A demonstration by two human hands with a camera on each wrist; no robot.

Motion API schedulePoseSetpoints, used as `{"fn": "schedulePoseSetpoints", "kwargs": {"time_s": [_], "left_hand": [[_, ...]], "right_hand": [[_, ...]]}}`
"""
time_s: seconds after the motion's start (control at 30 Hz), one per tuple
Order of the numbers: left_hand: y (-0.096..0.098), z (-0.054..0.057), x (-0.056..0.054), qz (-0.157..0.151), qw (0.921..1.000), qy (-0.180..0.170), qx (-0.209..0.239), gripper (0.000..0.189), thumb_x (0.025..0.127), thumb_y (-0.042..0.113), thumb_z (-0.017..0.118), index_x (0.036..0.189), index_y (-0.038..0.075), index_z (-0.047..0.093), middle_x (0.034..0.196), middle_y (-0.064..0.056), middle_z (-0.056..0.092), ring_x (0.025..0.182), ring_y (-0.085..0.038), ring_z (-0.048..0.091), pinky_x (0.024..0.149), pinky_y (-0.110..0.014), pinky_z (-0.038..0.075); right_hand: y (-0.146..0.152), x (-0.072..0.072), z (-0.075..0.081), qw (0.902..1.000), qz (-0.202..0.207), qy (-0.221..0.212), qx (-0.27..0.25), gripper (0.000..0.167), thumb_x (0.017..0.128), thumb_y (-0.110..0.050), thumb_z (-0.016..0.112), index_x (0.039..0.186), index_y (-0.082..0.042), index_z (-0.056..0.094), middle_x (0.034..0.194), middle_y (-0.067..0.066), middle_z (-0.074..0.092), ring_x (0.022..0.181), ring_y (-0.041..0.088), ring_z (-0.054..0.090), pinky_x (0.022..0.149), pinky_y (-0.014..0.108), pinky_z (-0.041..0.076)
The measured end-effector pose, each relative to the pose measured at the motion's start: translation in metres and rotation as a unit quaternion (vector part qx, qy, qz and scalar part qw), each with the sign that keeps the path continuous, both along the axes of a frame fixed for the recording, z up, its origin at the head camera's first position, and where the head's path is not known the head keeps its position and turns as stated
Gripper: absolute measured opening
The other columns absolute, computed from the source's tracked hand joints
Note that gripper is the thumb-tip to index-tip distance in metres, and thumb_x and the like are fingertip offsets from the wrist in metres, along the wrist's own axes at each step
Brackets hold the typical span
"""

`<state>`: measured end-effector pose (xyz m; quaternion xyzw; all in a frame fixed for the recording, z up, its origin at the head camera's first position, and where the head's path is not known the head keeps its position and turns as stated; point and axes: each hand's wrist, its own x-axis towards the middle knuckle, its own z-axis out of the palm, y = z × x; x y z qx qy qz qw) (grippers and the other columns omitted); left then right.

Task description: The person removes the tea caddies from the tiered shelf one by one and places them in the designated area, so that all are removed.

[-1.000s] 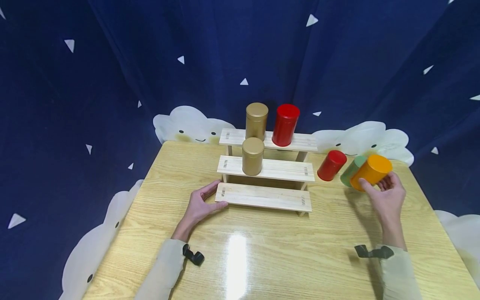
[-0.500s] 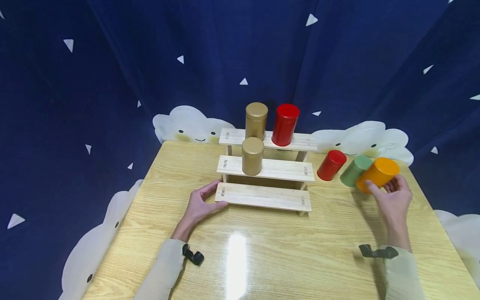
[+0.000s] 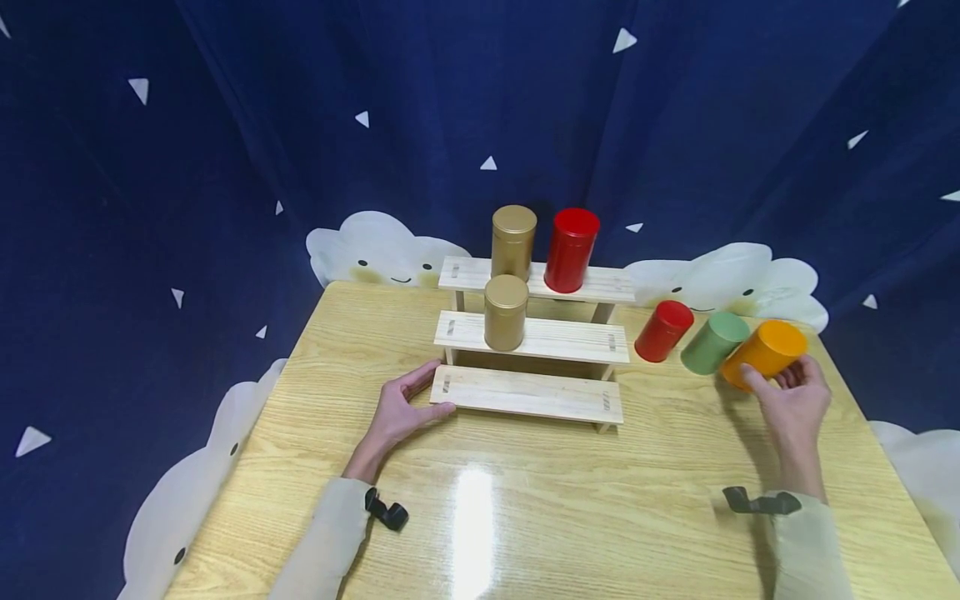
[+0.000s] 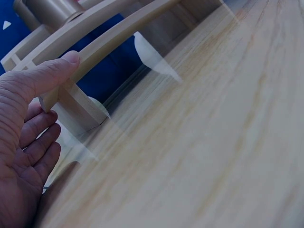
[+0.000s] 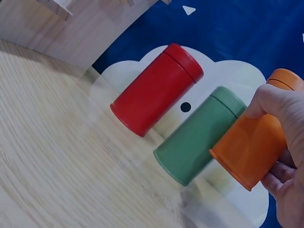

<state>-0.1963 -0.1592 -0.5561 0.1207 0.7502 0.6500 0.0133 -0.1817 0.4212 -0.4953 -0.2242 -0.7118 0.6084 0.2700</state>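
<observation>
My right hand grips an orange canister by its side, thumb in front and fingers behind. Whether its base touches the table cannot be told. Just left of it stands a green lidded canister, and beyond that a red one. My left hand holds the left end of the lowest step of a three-step wooden shelf. In the left wrist view its thumb lies on the step's front edge, with the other fingers lower beside the support. On the shelf, a gold canister stands on the middle step.
The top step bears another gold canister and a larger red canister. Behind the wooden table hangs a dark blue curtain with white triangles and clouds. The table's right edge runs close past the right hand.
My right hand has moved the orange canister to the right and slightly nearer, away from the green canister, which now shows fully. The left hand and the shelf have stayed in place.
</observation>
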Motion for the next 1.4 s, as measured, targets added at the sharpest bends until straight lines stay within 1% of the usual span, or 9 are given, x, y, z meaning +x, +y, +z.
{"fn": "schedulePoseSetpoints", "kwargs": {"time_s": [0.17,0.43,0.57,0.67,0.77,0.97,1.1,1.2,1.4], "left_hand": [[0.0,-0.001,-0.001,0.001,1.0,-0.006,0.002,0.075,0.079,0.012,0.094,0.146,0.007,0.06,0.15,-0.011,0.059,0.141,-0.03,0.053,0.122,-0.045,0.04],[0.001,0.0,0.0,0.006,0.9999,-0.008,-0.009,0.077,0.077,0.014,0.095,0.146,0.009,0.061,0.15,-0.007,0.059,0.141,-0.026,0.054,0.121,-0.042,0.041],[0.001,0.0,0.0,0.005,0.9999,-0.005,-0.008,0.077,0.077,0.014,0.095,0.146,0.01,0.061,0.151,-0.007,0.058,0.141,-0.027,0.054,0.122,-0.041,0.04],[0.0,0.001,0.0,0.003,1.0,-0.001,-0.006,0.077,0.077,0.014,0.095,0.146,0.008,0.061,0.152,-0.008,0.058,0.141,-0.028,0.054,0.122,-0.043,0.04],[0.0,0.001,0.0,0.005,1.0,-0.004,-0.006,0.078,0.077,0.014,0.095,0.146,0.009,0.061,0.151,-0.006,0.058,0.141,-0.026,0.054,0.121,-0.04,0.04],[0.0,0.0,0.001,0.001,1.0,-0.002,-0.007,0.08,0.077,0.016,0.095,0.147,0.006,0.059,0.152,-0.008,0.057,0.141,-0.027,0.053,0.121,-0.039,0.04],[0.0,-0.001,0.0,0.002,1.0,-0.004,-0.006,0.08,0.077,0.016,0.095,0.147,0.006,0.059,0.152,-0.007,0.058,0.141,-0.026,0.054,0.121,-0.038,0.04],[0.0,-0.001,0.0,0.003,1.0,-0.005,-0.007,0.079,0.077,0.017,0.095,0.147,0.008,0.059,0.151,-0.007,0.059,0.14,-0.025,0.055,0.121,-0.038,0.041],[0.0,-0.001,0.0,0.006,0.9999,-0.006,-0.007,0.079,0.076,0.017,0.096,0.147,0.009,0.06,0.15,-0.007,0.059,0.14,-0.025,0.055,0.12,-0.037,0.041]], "right_hand": [[0.006,-0.003,-0.007,0.9993,-0.002,0.018,-0.034,0.061,0.076,0.011,0.085,0.126,-0.017,0.064,0.114,-0.008,0.065,0.103,0.006,0.06,0.086,0.004,0.05],[0.016,-0.009,-0.011,0.9971,-0.014,-0.006,-0.074,0.062,0.076,0.01,0.087,0.125,-0.019,0.062,0.114,-0.009,0.064,0.102,0.007,0.058,0.083,0.003,0.049],[0.019,-0.013,-0.014,0.9954,-0.012,-0.006,-0.095,0.063,0.075,0.013,0.087,0.124,-0.018,0.062,0.112,-0.008,0.064,0.101,0.007,0.059,0.082,0.002,0.051],[0.021,-0.015,-0.018,0.9951,-0.01,-0.006,-0.098,0.062,0.075,0.012,0.087,0.123,-0.019,0.061,0.111,-0.008,0.065,0.1,0.007,0.059,0.081,0.002,0.051],[0.024,-0.018,-0.021,0.9949,-0.011,-0.013,-0.099,0.063,0.076,0.011,0.087,0.125,-0.019,0.061,0.112,-0.009,0.064,0.101,0.007,0.059,0.081,0.002,0.051],[0.031,-0.022,-0.028,0.9932,-0.017,-0.037,-0.109,0.069,0.077,0.008,0.089,0.134,-0.018,0.058,0.115,-0.01,0.062,0.105,0.008,0.057,0.081,0.001,0.051],[0.034,-0.024,-0.032,0.9937,-0.017,-0.052,-0.098,0.073,0.077,0.002,0.091,0.138,-0.018,0.056,0.116,-0.01,0.061,0.107,0.007,0.057,0.08,0.001,0.05],[0.035,-0.025,-0.033,0.9936,-0.011,-0.053,-0.099,0.074,0.077,-0.001,0.092,0.138,-0.019,0.055,0.117,-0.01,0.061,0.108,0.007,0.057,0.081,0.0,0.05],[0.037,-0.029,-0.036,0.9903,-0.009,-0.033,-0.135,0.075,0.074,0.002,0.093,0.137,-0.018,0.056,0.12,-0.008,0.063,0.112,0.009,0.059,0.081,0.002,0.052]]}}
